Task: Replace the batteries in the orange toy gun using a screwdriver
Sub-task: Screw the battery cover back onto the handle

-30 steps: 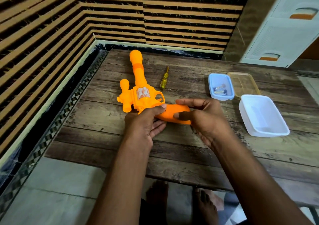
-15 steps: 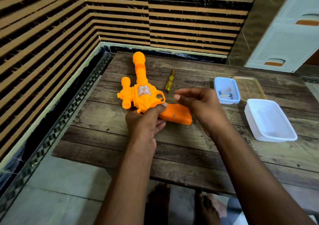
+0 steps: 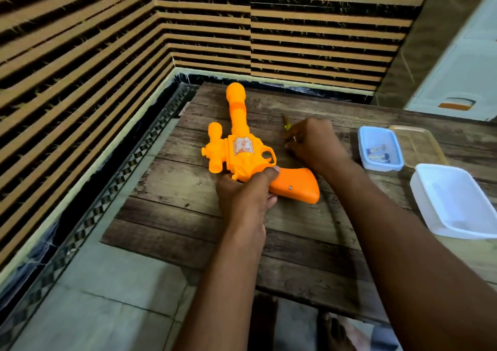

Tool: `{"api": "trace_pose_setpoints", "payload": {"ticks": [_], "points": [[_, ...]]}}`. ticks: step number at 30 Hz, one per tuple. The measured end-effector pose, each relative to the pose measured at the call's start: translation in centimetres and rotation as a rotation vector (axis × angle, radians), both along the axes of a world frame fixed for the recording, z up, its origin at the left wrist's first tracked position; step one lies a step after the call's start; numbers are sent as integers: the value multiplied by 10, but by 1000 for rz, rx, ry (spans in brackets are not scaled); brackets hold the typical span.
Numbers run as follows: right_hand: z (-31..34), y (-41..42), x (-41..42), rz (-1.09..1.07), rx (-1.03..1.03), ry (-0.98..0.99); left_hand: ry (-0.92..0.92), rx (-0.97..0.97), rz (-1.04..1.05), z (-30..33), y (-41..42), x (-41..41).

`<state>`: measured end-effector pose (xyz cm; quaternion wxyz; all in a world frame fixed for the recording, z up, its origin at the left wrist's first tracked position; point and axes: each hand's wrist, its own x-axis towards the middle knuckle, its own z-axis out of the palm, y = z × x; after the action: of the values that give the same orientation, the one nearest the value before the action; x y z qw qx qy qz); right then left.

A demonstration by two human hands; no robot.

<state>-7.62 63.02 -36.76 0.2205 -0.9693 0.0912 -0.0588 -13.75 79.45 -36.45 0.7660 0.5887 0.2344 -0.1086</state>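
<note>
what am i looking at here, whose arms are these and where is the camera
The camera sits on a person's head, looking down at their own bare hands over a wooden table. The left hand grips an orange toy gun lying flat, with a small screw showing in its handle. The right hand is closing over a yellow screwdriver, mostly hidden. To the right sit a small blue tub with batteries, a clear lid and an empty white tub.

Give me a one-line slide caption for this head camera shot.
Left hand steadies the toy gun on the table while the right hand closes on the screwdriver.
</note>
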Motion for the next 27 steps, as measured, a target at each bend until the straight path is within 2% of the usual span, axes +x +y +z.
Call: {"api": "trace_pose_setpoints", "payload": {"ticks": [4, 7, 12, 15, 17, 22, 27], "points": [[6, -1, -26, -116, 53, -81, 4, -33, -38, 0, 0, -1], [13, -7, -61, -233, 133, -260, 8, -105, -93, 7, -6, -6], [19, 8, -115, -283, 438, -657, 73, -282, -142, 9, -5, -9], [24, 8, -135, -307, 704, -805, 49, -268, -178, 10, -14, -17], [28, 8, -137, -311, 804, -837, 12, -220, -159, 8, -17, -18], [23, 5, -139, -282, 836, -810, -6, -156, -153, 3, -22, -19], [20, 2, -138, -195, 770, -826, -9, -127, -147, 3, -23, -18]]}}
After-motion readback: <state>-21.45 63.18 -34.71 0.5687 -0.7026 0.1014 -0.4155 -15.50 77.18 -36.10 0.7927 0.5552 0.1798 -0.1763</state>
